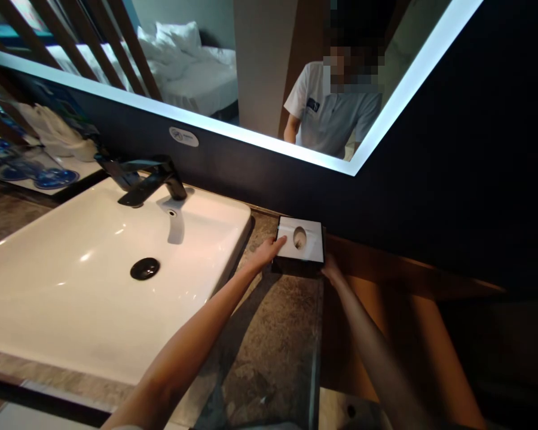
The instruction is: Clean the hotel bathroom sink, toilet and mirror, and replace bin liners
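Observation:
A tissue box point(311, 248) with a white top, dark sides and an oval opening stands at the back right corner of the stone countertop point(269, 334). My left hand point(269, 251) grips its left side, the thumb lying over the edge of the white top. On the other side, my right hand point(330, 267) is at the box's near right corner, its fingers mostly hidden behind the box and in shadow. Between them the two hands hold the box at or just above the counter; a gap beneath it cannot be made out.
Left of my arms is a white washbasin point(94, 298) with a black faucet point(155, 179) and black drain point(145, 269). Glasses point(49, 170) stand on a tray at far left. A lit mirror point(269, 71) reflects a bed and a person. A wooden ledge point(376, 322) lies right.

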Tool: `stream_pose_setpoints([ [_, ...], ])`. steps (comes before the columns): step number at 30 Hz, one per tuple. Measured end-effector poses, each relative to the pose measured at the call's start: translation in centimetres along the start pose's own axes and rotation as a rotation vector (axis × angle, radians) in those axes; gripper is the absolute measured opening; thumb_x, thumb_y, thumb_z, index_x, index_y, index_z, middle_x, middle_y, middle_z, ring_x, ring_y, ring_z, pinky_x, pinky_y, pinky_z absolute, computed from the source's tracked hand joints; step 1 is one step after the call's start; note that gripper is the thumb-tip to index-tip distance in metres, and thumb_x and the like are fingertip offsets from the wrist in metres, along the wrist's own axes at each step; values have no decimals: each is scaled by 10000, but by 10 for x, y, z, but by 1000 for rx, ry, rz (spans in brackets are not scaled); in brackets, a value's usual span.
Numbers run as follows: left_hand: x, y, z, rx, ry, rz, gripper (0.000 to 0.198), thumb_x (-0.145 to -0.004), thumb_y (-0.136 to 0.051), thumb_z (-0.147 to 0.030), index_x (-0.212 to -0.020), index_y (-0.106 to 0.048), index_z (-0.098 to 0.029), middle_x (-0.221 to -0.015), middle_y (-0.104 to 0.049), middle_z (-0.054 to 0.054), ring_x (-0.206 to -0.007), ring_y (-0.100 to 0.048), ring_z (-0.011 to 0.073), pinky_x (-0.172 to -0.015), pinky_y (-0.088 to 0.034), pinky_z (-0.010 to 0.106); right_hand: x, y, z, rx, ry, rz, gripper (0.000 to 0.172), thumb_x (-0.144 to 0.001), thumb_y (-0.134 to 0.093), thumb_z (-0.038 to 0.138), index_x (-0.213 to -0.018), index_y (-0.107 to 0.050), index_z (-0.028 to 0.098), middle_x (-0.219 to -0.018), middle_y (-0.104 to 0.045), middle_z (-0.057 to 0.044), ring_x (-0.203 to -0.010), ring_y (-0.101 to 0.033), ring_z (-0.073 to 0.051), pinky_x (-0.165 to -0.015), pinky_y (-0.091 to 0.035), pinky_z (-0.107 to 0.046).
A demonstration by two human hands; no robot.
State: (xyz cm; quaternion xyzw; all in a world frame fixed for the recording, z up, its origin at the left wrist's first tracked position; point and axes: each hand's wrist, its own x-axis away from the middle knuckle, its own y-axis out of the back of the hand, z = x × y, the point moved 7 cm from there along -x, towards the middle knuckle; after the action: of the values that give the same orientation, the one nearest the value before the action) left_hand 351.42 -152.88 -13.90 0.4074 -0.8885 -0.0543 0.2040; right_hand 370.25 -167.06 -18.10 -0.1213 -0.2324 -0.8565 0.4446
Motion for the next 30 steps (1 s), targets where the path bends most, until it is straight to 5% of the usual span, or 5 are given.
stream_pose_setpoints([
  [5, -7, -11, -11, -42, -18, 7, 538, -869, -491, -589, -1105, -647, -132, -1095, -703, 141, -1132, -605, 307, -944, -475, 361, 8, 28, 16, 15, -38, -20, 364, -869, -517, 348, -1158, -637, 163, -1046, -702, -101, -815, -667, -180, -554, -563, -234],
  [10, 47, -38, 2, 55, -88, -75, 668, -903, -438, -526, -1393, -439, -71, -1372, -535, 194, -1274, -494, 298, -1077, -372, 400, 3, 43, 26, 148, 66, -54, 678, -835, -441, 722, -1125, -665, 152, -1104, -688, -119, -936, -652, -242, -684, -565, -302],
  [15, 90, -68, 21, 200, -71, 131, 539, -919, -385, -541, -1139, -636, -117, -862, -690, 78, -818, -635, 210, -745, -467, 299, -48, 22, 89, 379, 467, 90, 568, -858, -499, 591, -1151, -670, 135, -1116, -691, -96, -1034, -627, -231, -911, -488, -334],
  [21, 64, 33, 10, -380, -38, -471, 411, -972, -360, -493, -1098, -610, -193, -751, -666, 23, -726, -626, 188, -641, -342, 269, -23, 6, 157, 754, 742, -197, 280, -884, -527, 303, -1060, -684, 153, -1103, -659, -100, -1054, -595, -199, -964, -446, -325],
  [30, 58, 5, -9, -761, -57, -189, 454, -961, -337, -563, -925, -642, -229, -823, -738, 79, -834, -702, 306, -603, -331, 304, 49, -23, 140, 1356, 500, 267, 457, -818, -367, 1, -1067, -685, 213, -1206, -666, -33, -1145, -589, -191, -936, -439, -283],
])
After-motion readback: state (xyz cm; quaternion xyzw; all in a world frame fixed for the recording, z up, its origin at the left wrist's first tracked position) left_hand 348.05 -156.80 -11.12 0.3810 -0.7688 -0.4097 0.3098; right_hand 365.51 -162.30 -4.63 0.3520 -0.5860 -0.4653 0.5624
